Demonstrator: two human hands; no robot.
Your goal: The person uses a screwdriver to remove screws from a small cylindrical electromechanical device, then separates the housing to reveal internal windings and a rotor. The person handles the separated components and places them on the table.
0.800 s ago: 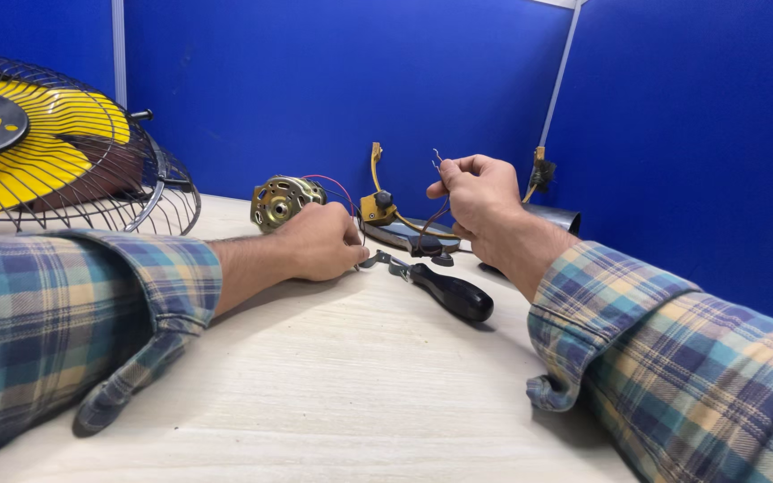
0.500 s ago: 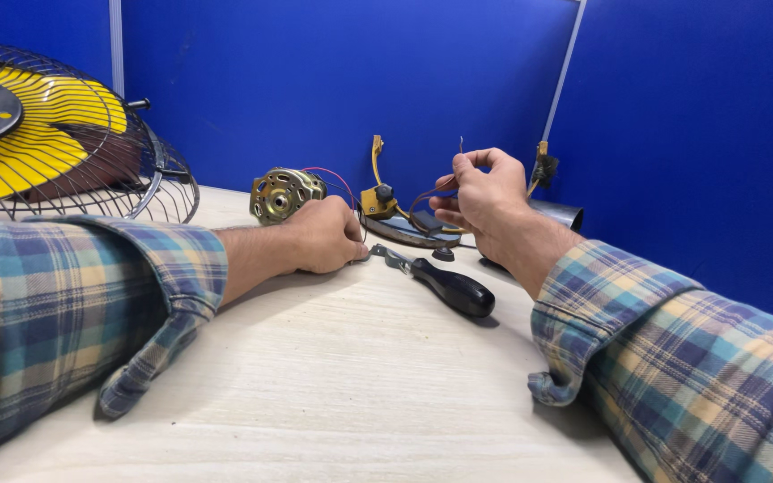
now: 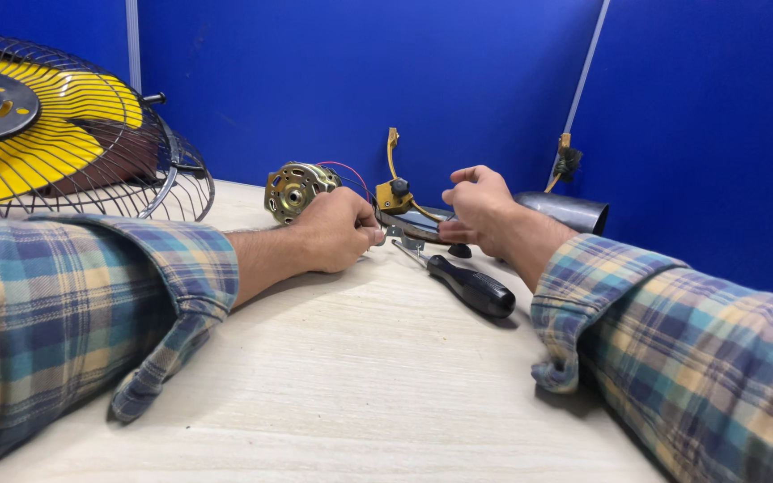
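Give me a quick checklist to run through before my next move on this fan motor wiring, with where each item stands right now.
1. Left hand steady on the table next to the fan motor: ok, it rests there closed.
2. What the left grip holds: cannot tell, the fingers hide it.
3. Right hand on the wiring: cannot tell, it is raised and pinched by the yellow switch part, but no wire shows in its grip.
4. Screwdriver within reach: ok, it lies on the table between both hands, untouched.
5. Motor wires free of snags: cannot tell, they run behind the left hand.
6. Fan cage out of the way: ok, it sits far left.
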